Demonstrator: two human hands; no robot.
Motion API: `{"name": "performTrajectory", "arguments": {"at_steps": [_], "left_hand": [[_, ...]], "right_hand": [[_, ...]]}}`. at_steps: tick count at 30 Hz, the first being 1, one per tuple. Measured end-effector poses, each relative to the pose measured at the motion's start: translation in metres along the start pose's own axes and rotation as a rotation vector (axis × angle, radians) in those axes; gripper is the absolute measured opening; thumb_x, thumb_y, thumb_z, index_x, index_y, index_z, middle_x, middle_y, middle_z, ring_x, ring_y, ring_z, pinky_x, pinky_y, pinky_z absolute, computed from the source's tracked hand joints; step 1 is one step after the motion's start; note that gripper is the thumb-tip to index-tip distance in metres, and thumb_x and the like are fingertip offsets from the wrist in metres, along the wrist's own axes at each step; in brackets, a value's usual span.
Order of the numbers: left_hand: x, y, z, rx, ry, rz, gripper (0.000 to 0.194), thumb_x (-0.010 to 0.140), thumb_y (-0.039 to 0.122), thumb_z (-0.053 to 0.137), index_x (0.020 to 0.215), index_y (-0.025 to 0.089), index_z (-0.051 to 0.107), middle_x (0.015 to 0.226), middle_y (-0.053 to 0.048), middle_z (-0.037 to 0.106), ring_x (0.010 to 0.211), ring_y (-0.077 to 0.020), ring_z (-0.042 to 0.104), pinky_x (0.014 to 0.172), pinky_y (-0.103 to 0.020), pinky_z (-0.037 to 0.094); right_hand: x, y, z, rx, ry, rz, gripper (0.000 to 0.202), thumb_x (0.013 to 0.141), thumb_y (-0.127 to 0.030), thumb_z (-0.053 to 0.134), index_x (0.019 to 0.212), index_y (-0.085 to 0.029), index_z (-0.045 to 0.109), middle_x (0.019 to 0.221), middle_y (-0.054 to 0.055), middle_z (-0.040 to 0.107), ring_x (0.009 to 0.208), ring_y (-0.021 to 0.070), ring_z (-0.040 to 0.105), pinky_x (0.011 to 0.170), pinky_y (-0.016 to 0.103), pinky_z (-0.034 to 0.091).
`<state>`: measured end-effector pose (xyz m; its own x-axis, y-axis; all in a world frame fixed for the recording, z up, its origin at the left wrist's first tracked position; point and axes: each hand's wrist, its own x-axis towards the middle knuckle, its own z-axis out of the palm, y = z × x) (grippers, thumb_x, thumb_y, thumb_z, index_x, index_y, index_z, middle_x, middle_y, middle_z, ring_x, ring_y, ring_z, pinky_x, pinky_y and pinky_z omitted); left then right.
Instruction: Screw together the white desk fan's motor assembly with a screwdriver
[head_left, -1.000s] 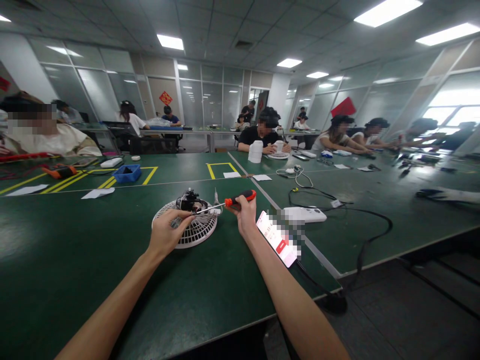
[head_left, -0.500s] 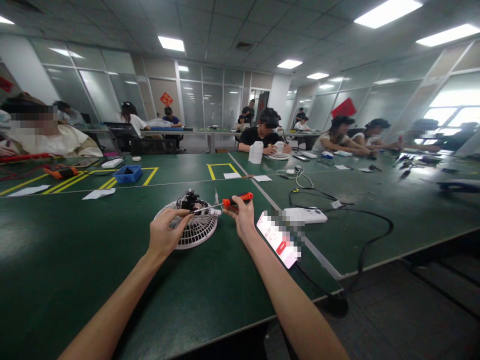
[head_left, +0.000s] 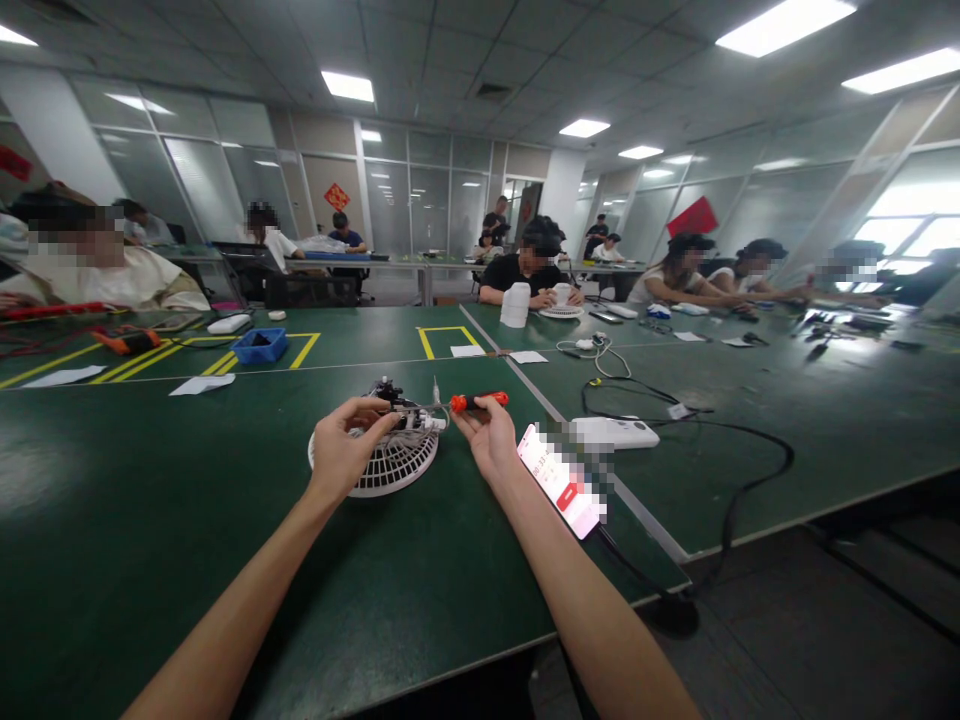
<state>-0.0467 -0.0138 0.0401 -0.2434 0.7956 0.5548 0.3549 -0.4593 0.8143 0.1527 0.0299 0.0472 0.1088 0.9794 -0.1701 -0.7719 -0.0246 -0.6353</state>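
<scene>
A white round fan grille (head_left: 390,465) lies on the green table, with a black motor part (head_left: 386,390) and white wires on top. My right hand (head_left: 491,432) is closed on the handle of a red and black screwdriver (head_left: 480,401), whose shaft points left to the motor part. My left hand (head_left: 349,440) reaches over the grille's left side, thumb and fingers pinched at the motor part near the screwdriver tip. What lies between those fingertips is too small to make out.
A lit phone (head_left: 562,485) lies right of my right forearm, near a white power strip (head_left: 615,433) and black cables. Farther back are a blue bin (head_left: 260,346), paper sheets and a white part (head_left: 514,305). Several people sit around the tables.
The screwdriver has turned from slanting to nearly level, and my right hand has shifted slightly. My left hand has moved a little up and right at the motor part.
</scene>
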Motion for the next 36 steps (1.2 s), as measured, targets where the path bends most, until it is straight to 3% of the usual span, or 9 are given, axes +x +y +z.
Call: {"name": "performTrajectory", "arguments": {"at_steps": [4, 7, 10, 15, 21, 28, 36], "left_hand": [[-0.001, 0.001, 0.001, 0.022, 0.003, 0.075, 0.078, 0.069, 0.048, 0.086, 0.138, 0.024, 0.058, 0.128, -0.012, 0.070, 0.087, -0.0186, 0.068, 0.071, -0.034, 0.060], [-0.001, -0.004, 0.000, 0.163, 0.105, 0.143, 0.086, 0.071, 0.049, 0.085, 0.146, 0.026, 0.050, 0.137, -0.013, 0.063, 0.102, -0.0235, 0.064, 0.078, -0.038, 0.059], [0.004, -0.012, 0.001, 0.320, 0.184, 0.140, 0.078, 0.078, 0.053, 0.079, 0.145, 0.023, 0.052, 0.140, -0.016, 0.060, 0.117, -0.0303, 0.059, 0.095, -0.048, 0.055], [0.012, -0.025, 0.010, 0.344, 0.108, -0.087, 0.065, 0.078, 0.054, 0.078, 0.132, 0.021, 0.062, 0.131, -0.016, 0.066, 0.122, -0.0339, 0.063, 0.109, -0.054, 0.049], [0.006, -0.024, 0.004, 0.290, 0.141, -0.067, 0.057, 0.078, 0.051, 0.078, 0.124, 0.020, 0.067, 0.118, -0.014, 0.074, 0.108, -0.0296, 0.071, 0.100, -0.047, 0.056], [-0.003, -0.016, -0.002, 0.278, 0.195, -0.109, 0.049, 0.076, 0.049, 0.078, 0.114, 0.020, 0.069, 0.103, -0.010, 0.078, 0.087, -0.0260, 0.074, 0.083, -0.041, 0.060], [-0.006, -0.016, 0.000, 0.306, 0.209, -0.149, 0.044, 0.075, 0.053, 0.075, 0.105, 0.022, 0.067, 0.097, -0.007, 0.076, 0.086, -0.0258, 0.071, 0.082, -0.040, 0.057]], "right_hand": [[-0.002, 0.000, 0.000, 0.025, 0.025, -0.001, 0.017, 0.074, -0.011, 0.060, 0.083, -0.022, 0.051, 0.065, -0.002, 0.067, 0.065, 0.0162, 0.073, 0.073, 0.032, 0.067], [-0.002, -0.001, -0.002, 0.053, 0.062, -0.002, 0.017, 0.073, -0.012, 0.060, 0.081, -0.023, 0.049, 0.066, -0.002, 0.067, 0.066, 0.0154, 0.073, 0.075, 0.032, 0.068], [0.001, -0.002, -0.006, 0.077, 0.122, -0.009, 0.018, 0.074, -0.012, 0.060, 0.082, -0.023, 0.047, 0.067, -0.002, 0.067, 0.068, 0.0147, 0.073, 0.075, 0.030, 0.067], [0.011, 0.000, -0.013, 0.073, 0.179, -0.027, 0.021, 0.072, -0.013, 0.062, 0.082, -0.023, 0.046, 0.065, -0.005, 0.062, 0.067, 0.0143, 0.073, 0.072, 0.029, 0.067], [0.017, 0.002, -0.017, 0.031, 0.241, -0.091, 0.026, 0.071, -0.015, 0.063, 0.084, -0.025, 0.043, 0.063, -0.008, 0.059, 0.063, 0.0148, 0.073, 0.067, 0.029, 0.066], [0.008, -0.002, -0.009, 0.002, 0.287, -0.086, 0.020, 0.074, -0.012, 0.059, 0.087, -0.023, 0.047, 0.059, -0.008, 0.059, 0.057, 0.0156, 0.071, 0.061, 0.028, 0.065], [0.003, -0.003, -0.006, -0.029, 0.241, -0.086, 0.024, 0.072, -0.011, 0.059, 0.089, -0.023, 0.047, 0.061, -0.007, 0.061, 0.057, 0.0160, 0.072, 0.060, 0.029, 0.065]]}}
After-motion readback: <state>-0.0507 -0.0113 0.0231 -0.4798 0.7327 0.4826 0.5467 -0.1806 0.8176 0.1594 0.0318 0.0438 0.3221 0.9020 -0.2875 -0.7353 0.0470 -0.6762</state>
